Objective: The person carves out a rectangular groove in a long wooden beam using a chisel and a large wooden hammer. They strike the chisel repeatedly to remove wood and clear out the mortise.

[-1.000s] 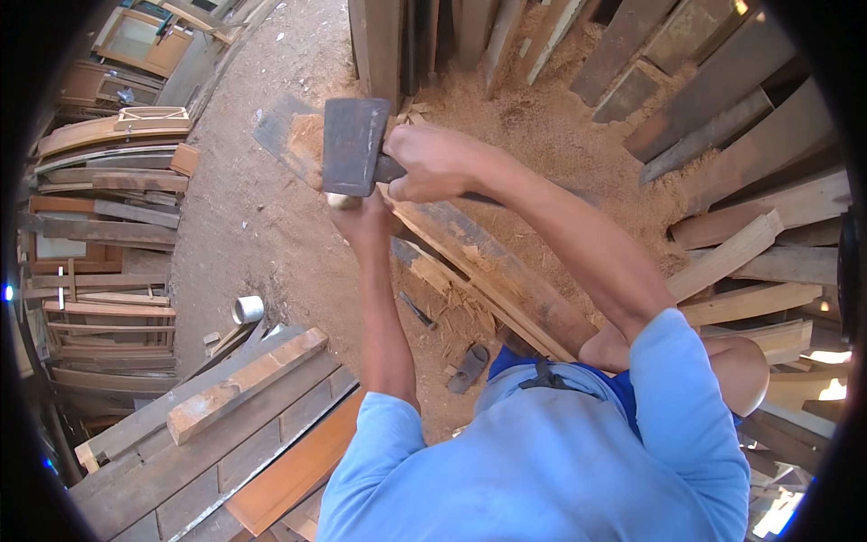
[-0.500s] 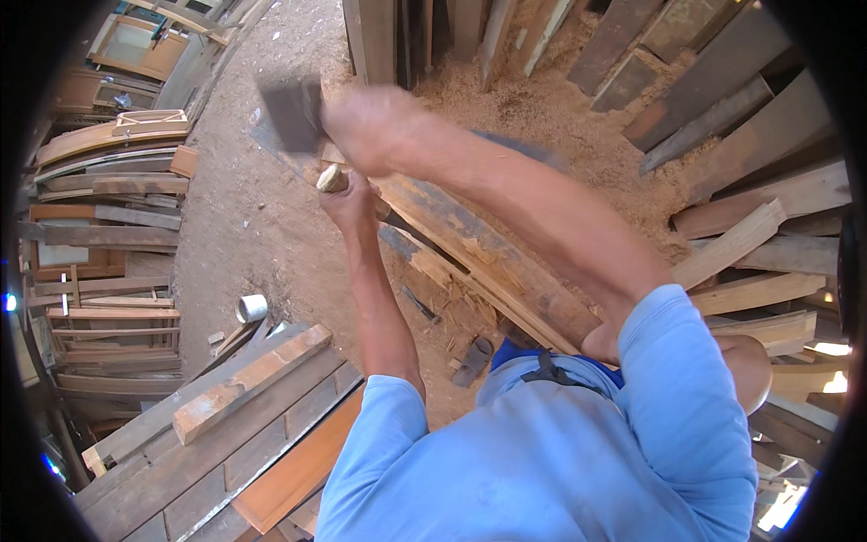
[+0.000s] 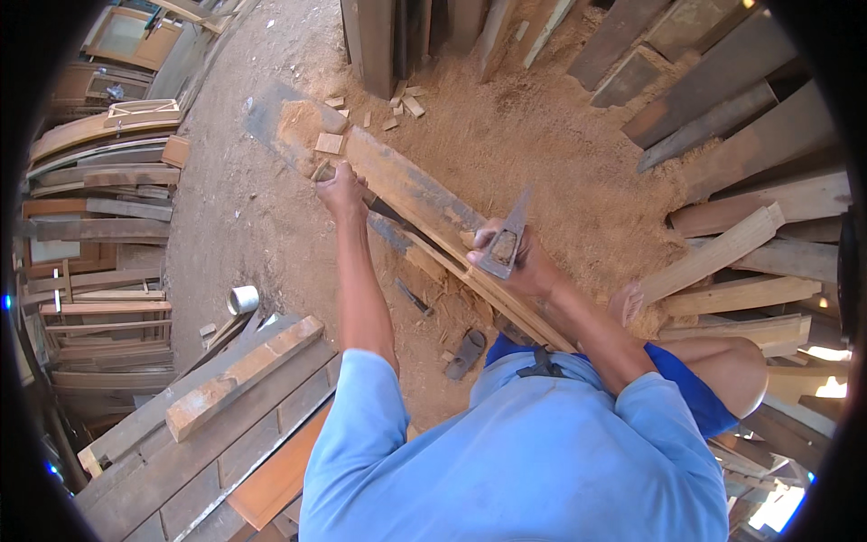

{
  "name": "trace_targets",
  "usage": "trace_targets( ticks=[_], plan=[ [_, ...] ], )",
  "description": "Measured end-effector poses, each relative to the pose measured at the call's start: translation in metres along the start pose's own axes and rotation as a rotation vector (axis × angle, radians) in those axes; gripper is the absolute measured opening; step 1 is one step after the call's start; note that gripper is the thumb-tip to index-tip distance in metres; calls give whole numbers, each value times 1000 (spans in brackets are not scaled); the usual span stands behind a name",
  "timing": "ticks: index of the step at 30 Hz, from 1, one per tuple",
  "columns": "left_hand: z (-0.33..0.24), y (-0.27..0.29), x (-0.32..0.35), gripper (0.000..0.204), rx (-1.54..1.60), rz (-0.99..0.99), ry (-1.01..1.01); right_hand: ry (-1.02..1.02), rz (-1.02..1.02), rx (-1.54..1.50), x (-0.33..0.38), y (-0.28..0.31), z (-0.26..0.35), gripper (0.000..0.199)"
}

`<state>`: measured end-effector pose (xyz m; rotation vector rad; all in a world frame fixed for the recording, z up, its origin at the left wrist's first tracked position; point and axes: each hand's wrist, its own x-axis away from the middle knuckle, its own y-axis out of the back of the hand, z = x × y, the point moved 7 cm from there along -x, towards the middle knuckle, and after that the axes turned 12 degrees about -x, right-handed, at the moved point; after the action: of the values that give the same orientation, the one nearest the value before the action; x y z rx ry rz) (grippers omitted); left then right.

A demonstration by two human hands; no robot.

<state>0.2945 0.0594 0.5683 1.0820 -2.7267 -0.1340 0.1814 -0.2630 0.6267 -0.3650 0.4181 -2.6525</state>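
Dirt floor (image 3: 212,235), strewn w/ sawdust, spreads around both hands. Leaning boards (image 3: 713,99) stand beyond & right of the R hand (image 3: 526,262); a plank stack (image 3: 203,452) lies left of the L forearm, nearer the body. Long timber (image 3: 402,185), the workpiece, runs diag. from just past the L hand (image 3: 340,194), under the R, back toward the person's lap. Next down: hatchet (image 3: 516,219) in the R hand, chisel (image 3: 386,210) in the L, then a sandal (image 3: 468,354) nearer the body than both hands, & wood offcuts (image 3: 330,144) just beyond the L.

L hand: fingers wrapped round the chisel handle. R hand: gripping the hatchet close to its head, thumb forward, apart from the L.

To do this well, prob. best to keep the L grip firm, chisel lined up w/ the timber's length, fingers clear of the handle's butt; R wrist relaxed, hatchet edge turned away from the L forearm.

Hard to make out: chisel tip & whether it touches wood; most of the hatchet handle, hidden by R hand/arm; whether the dark lengthwise gap is a groove or a joint b/w two pcs. Timber's near end is hidden too.
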Motion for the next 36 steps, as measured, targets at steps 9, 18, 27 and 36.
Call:
trace_targets(
  ticks=[9, 18, 27, 36],
  plan=[
    [15, -3, -31, 10, -21, 2, -42, 132, -31, 142, 1, 3, 21, 20],
    [32, 4, -36, 11, -139, -54, 135, 140, 2, 22, 2, -1, 13, 20],
    [-101, -10, 101, 14, 100, 222, -270, 47, 11, 116, 9, 25, 7, 32],
    [-138, -11, 156, 13, -99, 307, -444, 473, -63, 49, 17, -8, 154, 40]
  ],
)
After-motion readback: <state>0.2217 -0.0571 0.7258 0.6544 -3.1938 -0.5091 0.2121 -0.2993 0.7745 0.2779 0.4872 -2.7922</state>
